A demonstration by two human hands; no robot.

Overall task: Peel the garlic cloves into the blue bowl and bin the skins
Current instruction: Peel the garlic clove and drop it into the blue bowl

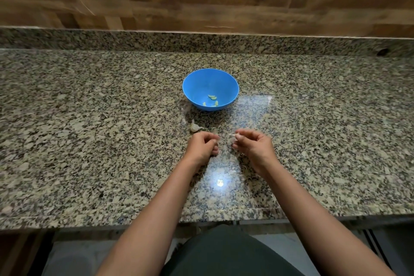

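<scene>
A garlic clove (233,137) is pinched by the right hand (254,147) just below frame centre; the left hand (202,147) is curled beside it, its hold not discernible. Peeled cloves (212,97) are seen in the blue bowl (197,86) above.

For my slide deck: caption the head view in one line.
Right hand pinches a garlic clove over a granite counter; left hand curled nearby; peeled cloves lie in the blue bowl.

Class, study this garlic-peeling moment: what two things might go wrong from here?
The right hand pinches its clove over bare counter, short of the bowl; a slip would likely drop it there. No bin is in view, so skins may scatter on the speckled counter and be missed.
</scene>
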